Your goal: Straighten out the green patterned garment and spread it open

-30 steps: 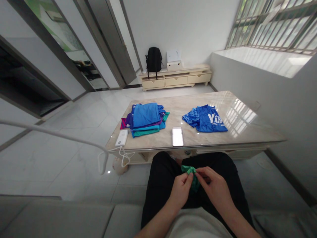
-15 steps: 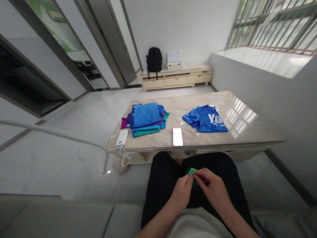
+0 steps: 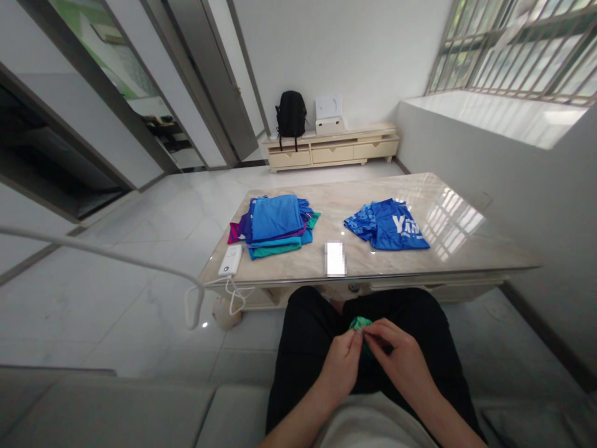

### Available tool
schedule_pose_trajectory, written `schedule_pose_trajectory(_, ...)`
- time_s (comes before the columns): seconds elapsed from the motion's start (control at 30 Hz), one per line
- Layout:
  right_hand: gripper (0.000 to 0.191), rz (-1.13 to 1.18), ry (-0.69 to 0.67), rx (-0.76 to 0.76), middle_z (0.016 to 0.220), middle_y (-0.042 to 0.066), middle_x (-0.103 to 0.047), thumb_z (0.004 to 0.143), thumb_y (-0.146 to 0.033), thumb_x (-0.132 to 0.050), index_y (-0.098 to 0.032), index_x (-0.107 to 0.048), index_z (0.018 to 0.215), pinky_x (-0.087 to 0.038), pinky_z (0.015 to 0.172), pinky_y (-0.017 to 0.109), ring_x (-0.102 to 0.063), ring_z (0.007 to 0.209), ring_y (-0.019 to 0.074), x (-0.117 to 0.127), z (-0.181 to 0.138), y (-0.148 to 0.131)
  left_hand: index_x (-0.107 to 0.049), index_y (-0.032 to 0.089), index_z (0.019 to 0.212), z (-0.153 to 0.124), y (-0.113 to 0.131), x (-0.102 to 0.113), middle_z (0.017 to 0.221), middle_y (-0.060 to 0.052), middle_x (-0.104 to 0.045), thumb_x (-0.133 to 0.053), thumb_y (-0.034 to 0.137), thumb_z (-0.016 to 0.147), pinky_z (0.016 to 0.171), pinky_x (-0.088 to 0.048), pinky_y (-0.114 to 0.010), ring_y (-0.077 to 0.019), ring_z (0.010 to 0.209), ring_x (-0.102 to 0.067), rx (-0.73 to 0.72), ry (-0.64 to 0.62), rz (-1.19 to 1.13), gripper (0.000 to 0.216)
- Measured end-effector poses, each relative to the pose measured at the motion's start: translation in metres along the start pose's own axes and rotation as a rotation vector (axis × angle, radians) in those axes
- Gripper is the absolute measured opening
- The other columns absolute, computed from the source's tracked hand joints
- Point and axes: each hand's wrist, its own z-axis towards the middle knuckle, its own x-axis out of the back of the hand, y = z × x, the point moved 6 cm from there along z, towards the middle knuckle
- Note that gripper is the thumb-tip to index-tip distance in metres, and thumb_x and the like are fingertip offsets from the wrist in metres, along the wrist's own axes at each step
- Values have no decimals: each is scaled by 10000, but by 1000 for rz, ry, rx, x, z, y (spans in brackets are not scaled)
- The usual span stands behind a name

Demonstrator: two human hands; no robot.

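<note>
While seated, pinching small crumpled green cloth point(image 3: 360, 323) between fingertips of left hand point(image 3: 342, 364) and right hand point(image 3: 401, 364), both closed on it over lap in black trousers point(image 3: 303, 330). Just beyond grip, glossy beige marble table point(image 3: 466, 249); further left, stack of 4 or so folded blue shirts point(image 3: 275, 224); further right, single blue printed shirt point(image 3: 387, 224).

Blue shirt point(image 3: 388, 224) on table — white letters "YAN", rest hidden.

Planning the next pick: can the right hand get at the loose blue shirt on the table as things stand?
Probably not yet: the right hand pinches the green cloth together with the left hand. Otherwise the way to the blue shirt looks free.
</note>
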Motion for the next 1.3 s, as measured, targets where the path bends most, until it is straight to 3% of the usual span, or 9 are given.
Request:
schedule_pose_trajectory(0.27, 185, -40, 19, 83, 1023, 24, -706, 985, -224, -582, -269, -749, 1053, -548, 835, 254, -687, 922, 157, 0, -1, -5, -694, 94, 921, 1, 5, 0, 800, -28, -609, -398, 609, 1033, 682, -391, -270, -153, 736, -503, -27, 0, -23, 604)
schedule_pose_trajectory(0.5, 117, 18, 18, 41, 1004, 22, -735, 957, -234, -624, -246, -729, 1007, -558, 839, 266, -700, 893, 164, 0, -4, 1, -718, 104, 983, -2, 13, 2, 862, -53, -679, -424, 584, 1033, 711, -415, -272, -169, 762, -561, -46, -64, 40, 566)
schedule_pose_trajectory(0.67, 178, 59, -94, 2, 1011, 28, -746, 959, -272, -628, -250, -755, 1082, -568, 869, 284, -709, 913, 173, 2, -1, 2, -718, 110, 1005, -2, 15, 4, 834, -43, -670, -396, 578, 1043, 693, -404, -267, -169, 744, -554, -48, -79, 84, 569)
schedule_pose_trajectory(0.8, 269, 106, -148, -23, 1050, 63, -724, 991, -366, -589, -243, -746, 1172, -582, 816, 292, -700, 935, 190, 19, 7, 3, -695, 114, 957, -3, 21, 6, 781, -20, -618, -343, 578, 1057, 647, -364, -260, -145, 689, -495, -52, -102, 116, 591)
schedule_pose_trajectory(0.9, 340, 139, -142, -7, 1252, 106, -671, 983, -427, -598, -255, -723, 1248, -581, 888, 319, -662, 1136, 231, 37, 16, 5, -680, 126, 881, -9, 36, 8, 748, -21, -598, -328, 601, 1051, 630, -363, -261, -140, 651, -464, -84, -174, 177, 615)
schedule_pose_trajectory(1.0, 427, 241, -269, 53, 1457, 112, -574, 991, -501, -567, -285, -679, 1341, -463, 1125, 429, -535, 1369, 270, 45, 24, -1, -684, 144, 842, -19, 57, 5, 751, -38, -612, -299, 636, 1039, 668, -407, -265, -154, 666, -495, -153, -326, 205, 655)
schedule_pose_trajectory(1.1, 587, 386, -518, 87, 1467, 112, -587, 947, -649, -560, -294, -629, 1410, -313, 1221, 505, -459, 1446, 300, 39, 24, -14, -671, 160, 833, -32, 76, 4, 741, -39, -594, -258, 657, 1031, 689, -426, -267, -160, 672, -510, -223, -484, 193, 677)
schedule_pose_trajectory(1.2, 715, 508, -707, 46, 1282, 120, -699, 838, -743, -639, -260, -669, 1364, -385, 1161, 501, -575, 1322, 319, 29, 17, -22, -611, 169, 805, -41, 87, 7, 745, -35, -548, -223, 665, 1028, 694, -425, -264, -156, 681, -497, -279, -566, 167, 668)
schedule_pose_trajectory(1.3, 767, 541, -747, 7, 1068, 89, -735, 731, -782, -714, -217, -736, 1249, -476, 1059, 450, -679, 1060, 280, 23, 12, -21, -543, 174, 777, -42, 90, 18, 738, -24, -504, -213, 650, 1034, 665, -403, -257, -143, 669, -464, -281, -521, 142, 633)
